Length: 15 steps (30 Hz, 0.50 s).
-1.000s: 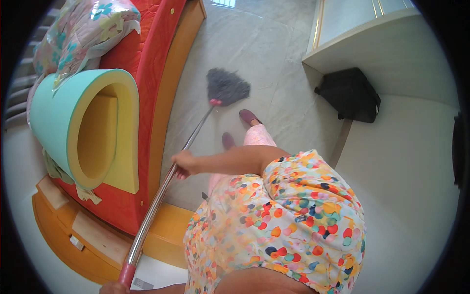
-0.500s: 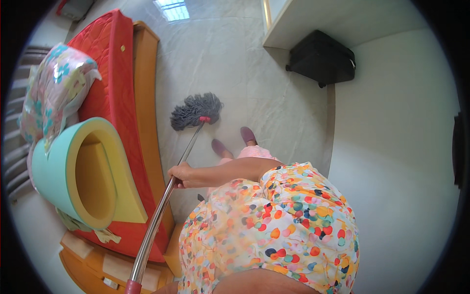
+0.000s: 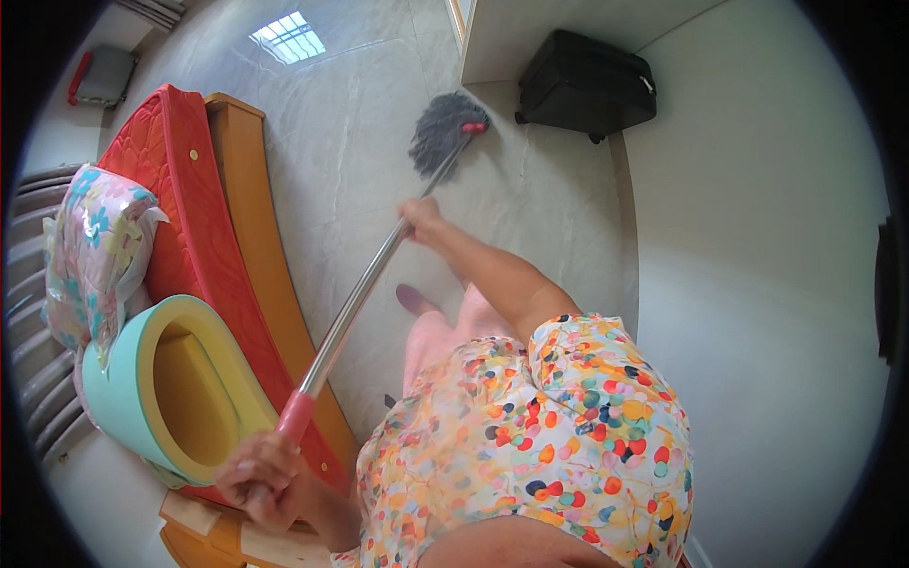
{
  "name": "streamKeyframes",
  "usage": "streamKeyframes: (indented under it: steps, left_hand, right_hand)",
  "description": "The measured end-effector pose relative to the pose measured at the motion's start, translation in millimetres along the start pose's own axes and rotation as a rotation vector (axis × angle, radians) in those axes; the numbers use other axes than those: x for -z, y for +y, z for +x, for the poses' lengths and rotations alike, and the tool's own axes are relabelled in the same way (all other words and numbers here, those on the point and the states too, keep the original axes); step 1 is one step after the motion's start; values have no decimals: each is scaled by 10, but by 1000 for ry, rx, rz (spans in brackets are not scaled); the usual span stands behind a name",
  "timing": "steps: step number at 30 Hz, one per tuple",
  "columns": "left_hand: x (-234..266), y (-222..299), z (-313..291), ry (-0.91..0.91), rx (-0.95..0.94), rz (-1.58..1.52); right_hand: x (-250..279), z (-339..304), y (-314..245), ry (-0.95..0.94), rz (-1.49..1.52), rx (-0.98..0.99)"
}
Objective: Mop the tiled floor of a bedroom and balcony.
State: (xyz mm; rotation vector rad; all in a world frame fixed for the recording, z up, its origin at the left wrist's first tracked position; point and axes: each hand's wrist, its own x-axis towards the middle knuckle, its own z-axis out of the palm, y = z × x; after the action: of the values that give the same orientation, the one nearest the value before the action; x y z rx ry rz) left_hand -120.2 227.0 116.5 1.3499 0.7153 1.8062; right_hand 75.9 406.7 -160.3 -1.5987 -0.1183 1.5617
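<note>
A mop with a silver pole [image 3: 355,308] slants across the view from lower left to upper middle. Its grey string head [image 3: 437,133] rests on the tiled floor and is joined to the pole by a red connector [image 3: 474,128]. My right hand [image 3: 422,218], arm stretched forward, is wrapped around the pole's lower part, not far from the strings. At the other end, my left hand [image 3: 265,478] is closed around the pink grip [image 3: 295,417], close to my left side.
Along the left stand a wooden bed frame [image 3: 248,199] and a red mattress [image 3: 180,208]. Leaning there are a plastic-wrapped floral bundle [image 3: 99,251] and a mint-and-yellow foam piece [image 3: 128,388]. A black suitcase [image 3: 587,90] stands at the far right by the white wall [image 3: 748,284].
The mop head has moved forward and to the right, toward the suitcase. My right arm has reached forward with the pole. My left hand on the grip has come into view.
</note>
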Motion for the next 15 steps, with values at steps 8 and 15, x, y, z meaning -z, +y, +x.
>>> streamKeyframes:
  steps: [8, 15]
  left_hand:
    - [-163, -132, 186, -246, 44, 30]
    - [-45, 192, 877, -456, 14, -74]
  right_hand:
    - [163, 51, -254, -206, -36, -77]
    - [72, -555, -87, -241, 277, -133]
